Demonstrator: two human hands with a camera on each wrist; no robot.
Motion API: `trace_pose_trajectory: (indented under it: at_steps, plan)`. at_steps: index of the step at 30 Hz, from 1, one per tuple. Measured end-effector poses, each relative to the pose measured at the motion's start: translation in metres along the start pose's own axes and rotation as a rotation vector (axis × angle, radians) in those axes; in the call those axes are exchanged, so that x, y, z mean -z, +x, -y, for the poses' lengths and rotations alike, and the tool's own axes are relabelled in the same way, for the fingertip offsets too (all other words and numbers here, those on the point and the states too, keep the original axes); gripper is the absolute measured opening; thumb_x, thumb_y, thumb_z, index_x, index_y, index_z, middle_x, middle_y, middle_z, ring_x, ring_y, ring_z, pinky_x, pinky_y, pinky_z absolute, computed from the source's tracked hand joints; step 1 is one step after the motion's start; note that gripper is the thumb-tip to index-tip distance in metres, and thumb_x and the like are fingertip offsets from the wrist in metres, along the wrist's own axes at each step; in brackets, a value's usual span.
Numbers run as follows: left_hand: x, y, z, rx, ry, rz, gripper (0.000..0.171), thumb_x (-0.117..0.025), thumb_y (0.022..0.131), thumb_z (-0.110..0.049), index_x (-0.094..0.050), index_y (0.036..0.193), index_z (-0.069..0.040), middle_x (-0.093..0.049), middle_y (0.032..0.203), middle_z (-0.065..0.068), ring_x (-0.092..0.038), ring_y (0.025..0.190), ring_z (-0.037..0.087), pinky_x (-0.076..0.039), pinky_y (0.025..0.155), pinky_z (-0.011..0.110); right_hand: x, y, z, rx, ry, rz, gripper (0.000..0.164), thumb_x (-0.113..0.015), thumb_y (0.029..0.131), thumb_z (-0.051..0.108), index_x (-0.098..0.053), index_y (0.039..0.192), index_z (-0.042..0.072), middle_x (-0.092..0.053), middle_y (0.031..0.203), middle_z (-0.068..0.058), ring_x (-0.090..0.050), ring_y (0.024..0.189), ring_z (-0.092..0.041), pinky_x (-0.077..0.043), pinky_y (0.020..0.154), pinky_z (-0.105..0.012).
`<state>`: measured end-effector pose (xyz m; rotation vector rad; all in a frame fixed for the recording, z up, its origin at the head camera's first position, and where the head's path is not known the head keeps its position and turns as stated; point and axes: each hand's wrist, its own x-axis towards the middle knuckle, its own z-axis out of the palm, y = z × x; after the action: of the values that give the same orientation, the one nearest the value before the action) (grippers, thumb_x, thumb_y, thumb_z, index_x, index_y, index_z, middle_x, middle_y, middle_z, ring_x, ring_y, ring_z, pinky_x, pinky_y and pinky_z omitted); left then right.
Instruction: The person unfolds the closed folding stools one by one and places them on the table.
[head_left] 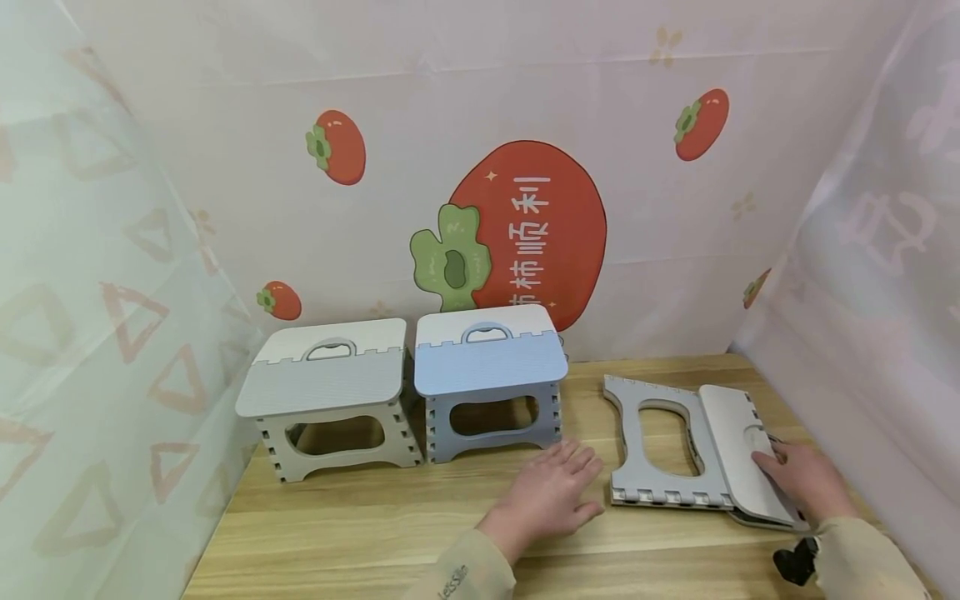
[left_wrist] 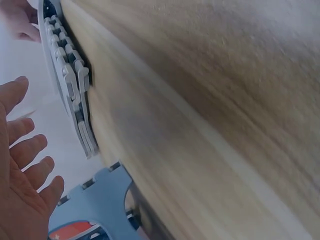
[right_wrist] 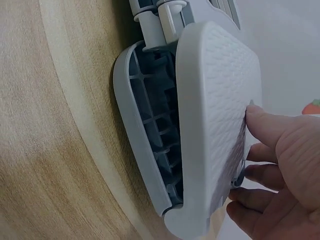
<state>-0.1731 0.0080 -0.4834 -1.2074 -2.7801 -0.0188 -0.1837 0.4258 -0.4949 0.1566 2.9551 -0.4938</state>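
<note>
A grey-and-white folding step stool (head_left: 738, 454) lies folded flat at the right of the table. My right hand (head_left: 810, 479) grips its handle edge; in the right wrist view the thumb lies on the white textured seat half (right_wrist: 220, 95), the other fingers curl at the handle side. A gap shows between the two seat halves, with dark ribbing inside. My left hand (head_left: 551, 496) hovers palm down with fingers extended, holding nothing. Just behind it stands a blue-and-white step stool (head_left: 491, 367), unfolded. In the left wrist view, the left hand (left_wrist: 25, 170) is apart from both stools.
A second unfolded stool, grey and white (head_left: 330, 385), stands left of the blue one. All rest on a wood-grain table (head_left: 337, 542). A printed curtain (head_left: 375, 250) encloses the back and sides. A small black object (head_left: 797, 561) sits by the right sleeve.
</note>
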Motion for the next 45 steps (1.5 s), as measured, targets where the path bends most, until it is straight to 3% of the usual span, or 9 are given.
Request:
trace_pose_trajectory:
  at_steps: [8, 20, 30, 45]
  plan:
    - [-0.012, 0.005, -0.003, 0.011, -0.011, 0.021, 0.061, -0.050, 0.102, -0.060, -0.048, 0.153, -0.027, -0.045, 0.159, -0.006, -0.038, 0.149, 0.018, -0.031, 0.122, 0.035, 0.000, 0.000, 0.005, 0.031, 0.000, -0.031, 0.073, -0.056, 0.103, 0.043, -0.050, 0.128, -0.025, -0.050, 0.128, -0.048, -0.050, 0.112, -0.067, -0.048, 0.089, -0.069]
    - [-0.020, 0.019, -0.012, 0.022, -0.042, 0.052, 0.063, -0.050, 0.102, -0.060, -0.047, 0.154, -0.026, -0.041, 0.161, -0.006, -0.033, 0.151, 0.017, -0.030, 0.123, 0.035, -0.003, 0.004, 0.013, 0.060, 0.020, 0.009, 0.076, -0.055, 0.103, 0.044, -0.048, 0.131, -0.026, -0.044, 0.133, -0.050, -0.045, 0.117, -0.069, -0.044, 0.094, -0.072]
    - [-0.022, 0.032, -0.022, -0.015, -0.020, 0.082, 0.062, -0.048, 0.103, -0.059, -0.042, 0.156, -0.028, -0.037, 0.163, -0.008, -0.030, 0.152, 0.015, -0.026, 0.124, 0.032, -0.004, 0.003, 0.021, 0.046, 0.033, 0.075, 0.077, -0.060, 0.100, 0.047, -0.052, 0.127, -0.025, -0.036, 0.136, -0.052, -0.042, 0.119, -0.069, -0.043, 0.097, -0.072]
    - [-0.032, 0.043, -0.032, -0.081, 0.034, 0.107, 0.059, -0.051, 0.103, -0.056, -0.046, 0.153, -0.025, -0.039, 0.162, -0.006, -0.034, 0.150, 0.012, -0.028, 0.122, 0.025, -0.005, 0.004, 0.031, 0.068, 0.053, 0.036, 0.076, -0.063, 0.099, 0.044, -0.050, 0.130, -0.025, -0.030, 0.139, -0.053, -0.040, 0.120, -0.070, -0.041, 0.098, -0.073]
